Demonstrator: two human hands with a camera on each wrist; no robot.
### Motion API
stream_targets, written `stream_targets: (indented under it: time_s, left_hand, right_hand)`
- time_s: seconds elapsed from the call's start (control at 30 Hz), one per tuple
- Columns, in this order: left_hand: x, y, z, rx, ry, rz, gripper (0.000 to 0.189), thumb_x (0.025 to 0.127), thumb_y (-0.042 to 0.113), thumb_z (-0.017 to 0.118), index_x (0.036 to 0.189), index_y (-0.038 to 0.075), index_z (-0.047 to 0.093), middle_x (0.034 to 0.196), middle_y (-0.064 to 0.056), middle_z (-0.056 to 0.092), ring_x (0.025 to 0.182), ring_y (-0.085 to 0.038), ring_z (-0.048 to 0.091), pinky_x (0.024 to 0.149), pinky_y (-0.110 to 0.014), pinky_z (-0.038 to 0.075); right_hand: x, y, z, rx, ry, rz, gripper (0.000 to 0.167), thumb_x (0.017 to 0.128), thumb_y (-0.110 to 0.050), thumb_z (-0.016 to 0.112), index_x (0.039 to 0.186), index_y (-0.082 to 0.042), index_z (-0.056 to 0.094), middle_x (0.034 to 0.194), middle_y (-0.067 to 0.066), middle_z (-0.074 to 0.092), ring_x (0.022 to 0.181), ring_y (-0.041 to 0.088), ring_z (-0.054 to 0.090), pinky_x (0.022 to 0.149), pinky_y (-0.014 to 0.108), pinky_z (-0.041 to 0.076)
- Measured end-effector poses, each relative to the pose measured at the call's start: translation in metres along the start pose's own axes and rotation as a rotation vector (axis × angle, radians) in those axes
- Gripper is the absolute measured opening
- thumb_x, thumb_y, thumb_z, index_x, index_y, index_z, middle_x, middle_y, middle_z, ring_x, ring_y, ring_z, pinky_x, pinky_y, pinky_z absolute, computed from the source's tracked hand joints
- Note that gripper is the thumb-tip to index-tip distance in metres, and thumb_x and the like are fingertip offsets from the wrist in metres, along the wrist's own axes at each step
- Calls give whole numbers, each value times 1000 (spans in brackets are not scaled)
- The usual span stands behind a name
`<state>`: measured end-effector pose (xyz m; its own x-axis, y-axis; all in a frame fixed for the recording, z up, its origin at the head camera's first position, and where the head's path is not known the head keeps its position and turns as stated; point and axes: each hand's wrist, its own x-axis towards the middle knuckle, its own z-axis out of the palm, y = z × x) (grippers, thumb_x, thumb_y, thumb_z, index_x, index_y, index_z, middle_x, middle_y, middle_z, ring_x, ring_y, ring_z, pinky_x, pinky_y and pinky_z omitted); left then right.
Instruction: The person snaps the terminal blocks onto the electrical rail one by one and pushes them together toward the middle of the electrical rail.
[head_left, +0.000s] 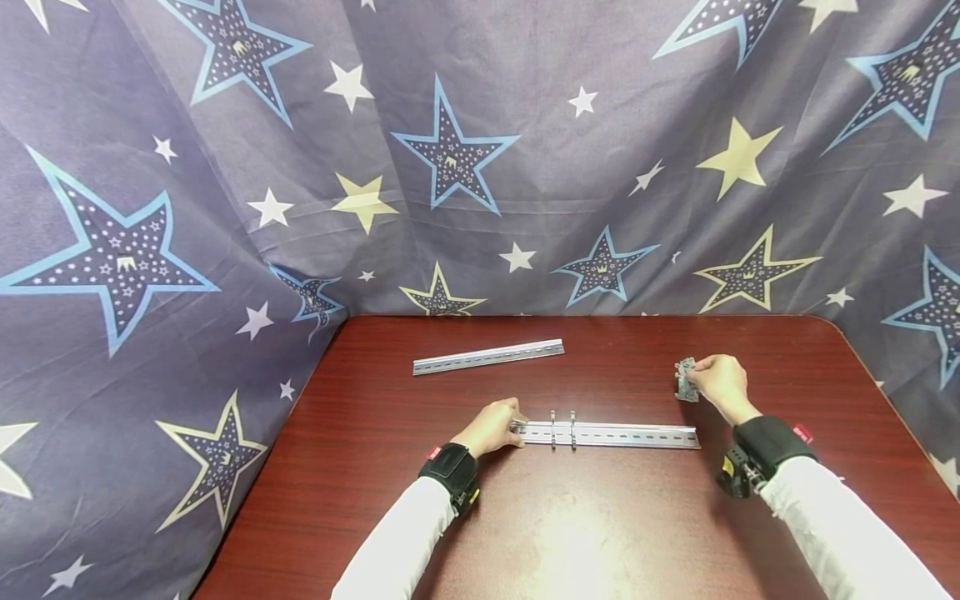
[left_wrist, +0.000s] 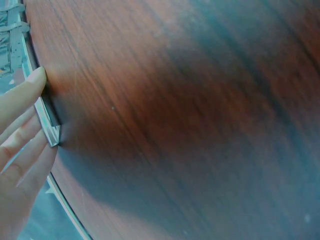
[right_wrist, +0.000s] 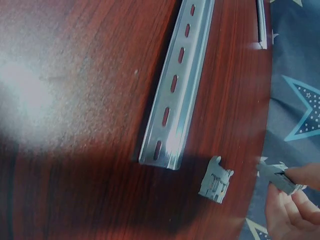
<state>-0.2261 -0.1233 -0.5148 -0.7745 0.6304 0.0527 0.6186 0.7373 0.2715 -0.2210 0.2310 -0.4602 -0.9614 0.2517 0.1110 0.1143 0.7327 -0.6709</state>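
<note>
A slotted metal DIN rail (head_left: 637, 435) lies along the middle of the table. Two thin grey clip-on pieces (head_left: 563, 430) stand across it, left of its middle. My left hand (head_left: 491, 427) grips the rail's left end, thumb on the near edge and fingers on the far side, as the left wrist view shows. Off to the right, beyond the rail's right end, my right hand (head_left: 722, 385) pinches a small grey DIN-rail terminal piece (right_wrist: 280, 178) between thumb and fingers. A similar grey piece (right_wrist: 216, 182) lies on the table beside it, close to the rail's end in the right wrist view.
Farther back, a second slotted rail (head_left: 487, 357) lies slightly slanted on the reddish-brown table (head_left: 360, 500). Behind the table and along its left side hangs a grey curtain (head_left: 480, 250) with stars. Each wrist wears a black strap with a camera.
</note>
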Motion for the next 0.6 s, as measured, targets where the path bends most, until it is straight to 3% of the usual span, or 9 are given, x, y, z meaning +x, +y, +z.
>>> stream_targets:
  time_s: [0.6]
  left_hand:
    - [0, 0, -1, 5, -13, -14, 37, 60, 20, 78, 93, 7, 70, 77, -1, 53, 65, -9, 47, 63, -22, 40]
  right_hand:
    - [-11, -21, 9, 31, -36, 9, 21, 67, -8, 59, 79, 9, 64, 79, 22, 64, 76, 37, 57, 63, 38, 41]
